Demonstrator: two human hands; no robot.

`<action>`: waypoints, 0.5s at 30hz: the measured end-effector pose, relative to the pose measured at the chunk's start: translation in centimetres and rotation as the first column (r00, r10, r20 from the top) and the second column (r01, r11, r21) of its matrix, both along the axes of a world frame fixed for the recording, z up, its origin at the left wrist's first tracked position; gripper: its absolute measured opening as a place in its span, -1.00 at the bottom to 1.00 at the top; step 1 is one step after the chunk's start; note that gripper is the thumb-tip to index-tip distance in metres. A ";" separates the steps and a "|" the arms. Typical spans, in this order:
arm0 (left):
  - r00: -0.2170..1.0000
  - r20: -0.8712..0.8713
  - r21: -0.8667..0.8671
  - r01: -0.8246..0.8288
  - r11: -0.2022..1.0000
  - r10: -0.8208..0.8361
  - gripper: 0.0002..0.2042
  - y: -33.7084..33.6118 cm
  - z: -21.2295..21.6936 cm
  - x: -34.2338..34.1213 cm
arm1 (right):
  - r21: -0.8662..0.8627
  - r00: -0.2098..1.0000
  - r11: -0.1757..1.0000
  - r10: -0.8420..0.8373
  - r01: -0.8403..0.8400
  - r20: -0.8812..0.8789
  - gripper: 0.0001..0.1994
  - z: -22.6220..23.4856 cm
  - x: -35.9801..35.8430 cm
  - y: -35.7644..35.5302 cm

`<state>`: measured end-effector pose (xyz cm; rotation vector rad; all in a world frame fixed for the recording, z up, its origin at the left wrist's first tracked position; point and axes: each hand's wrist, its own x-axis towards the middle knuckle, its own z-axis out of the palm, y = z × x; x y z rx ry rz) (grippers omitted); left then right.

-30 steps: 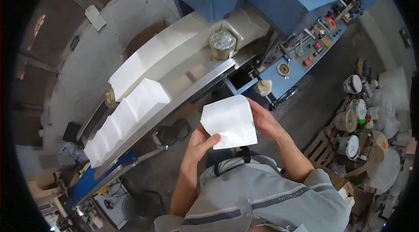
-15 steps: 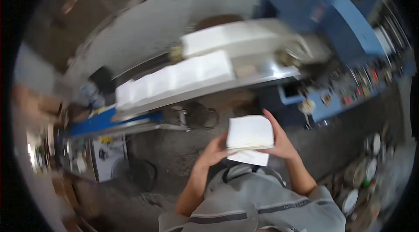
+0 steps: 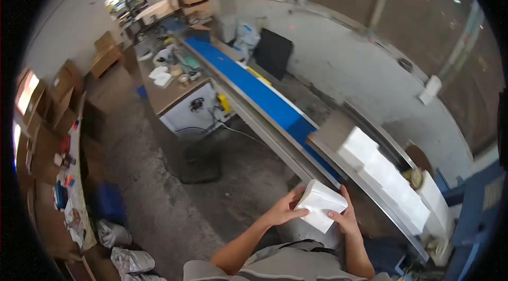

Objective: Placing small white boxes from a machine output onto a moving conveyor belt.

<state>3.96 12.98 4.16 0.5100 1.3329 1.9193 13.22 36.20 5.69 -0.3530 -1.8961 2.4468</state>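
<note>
A stack of white folded paper napkins (image 3: 320, 207) is held in front of my body, tilted, with one sheet-like flap hanging toward me. My left hand (image 3: 287, 208) grips its left side, thumb on the near face. My right hand (image 3: 344, 216) grips the right side, thumb pressed on the lower front and fingers behind the edge. The fingers behind the stack are partly hidden. Just beyond the hands lies the near end of a blue conveyor belt (image 3: 248, 82).
More white paper stacks (image 3: 389, 180) stand in a row on a metal table at the right. A cluttered workbench (image 3: 168, 93) is beside the belt's far part. Cardboard boxes (image 3: 66, 80) and a blue bin (image 3: 110, 201) are at the left. A black panel (image 3: 272, 53) leans near the wall.
My view has swung left, bringing the conveyor and workbench to the middle. The napkin stack stays in both hands and has been tilted, with my thumbs now on its near face.
</note>
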 end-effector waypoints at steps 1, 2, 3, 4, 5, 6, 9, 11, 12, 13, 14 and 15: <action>0.999 0.013 0.033 -0.053 0.998 0.052 -0.19 -1.9 -0.3 -2.1 | 0.007 0.999 0.999 0.035 -0.035 -0.007 0.10 0.2 -3.2 -1.7; 0.996 0.008 0.028 -0.086 0.996 0.086 -0.19 -3.9 -0.2 -4.0 | -0.002 0.998 0.999 0.050 -0.050 -0.027 0.05 0.8 -6.1 -3.7; 0.990 -0.011 0.024 -0.141 0.990 0.141 -0.19 -5.8 0.3 -6.2 | -0.017 0.998 0.998 0.065 -0.065 -0.021 0.03 1.3 -8.9 -5.7; 0.980 -0.031 0.022 -0.195 0.980 0.196 -0.19 -7.5 0.6 -8.0 | -0.031 0.997 0.996 0.080 -0.080 -0.014 0.01 1.7 -11.6 -7.4; 0.969 -0.041 -0.023 -0.245 0.969 0.244 -0.19 -9.3 0.3 -9.8 | -0.035 0.995 0.995 0.093 -0.094 -0.027 -0.04 2.2 -14.0 -9.3; 0.962 -0.050 -0.025 -0.269 0.963 0.267 -0.19 -10.7 0.5 -11.4 | -0.039 0.992 0.992 0.117 -0.119 -0.036 -0.04 2.0 -16.6 -10.7; 0.770 0.082 -0.056 -0.630 0.774 0.633 -0.26 -14.8 -0.9 -15.4 | -0.115 0.984 0.978 0.175 -0.176 -0.024 -0.09 2.2 -24.1 -15.4; 0.669 0.068 -0.055 -0.738 0.672 0.740 -0.31 -18.2 -2.8 -18.3 | -0.093 0.977 0.973 0.206 -0.211 -0.058 -0.10 0.7 -30.0 -17.4; 0.574 0.066 -0.051 -0.815 0.577 0.816 -0.35 -19.8 -3.5 -19.8 | -0.132 0.979 0.970 0.197 -0.202 -0.054 -0.11 0.1 -33.3 -18.4; 0.536 0.071 -0.105 -0.835 0.540 0.842 -0.42 -21.5 -3.5 -21.0 | -0.165 0.985 0.971 0.166 -0.172 -0.048 -0.13 -0.2 -36.8 -19.3; 0.531 0.062 -0.117 -0.837 0.534 0.845 -0.42 -23.0 -4.0 -22.2 | -0.250 0.989 0.957 0.136 -0.145 -0.053 -0.15 -0.3 -40.4 -20.4; 0.525 0.047 -0.240 -0.820 0.520 0.850 -0.43 -24.4 -4.7 -23.4 | -0.264 0.992 0.957 0.109 -0.122 -0.063 -0.17 -1.2 -44.6 -21.0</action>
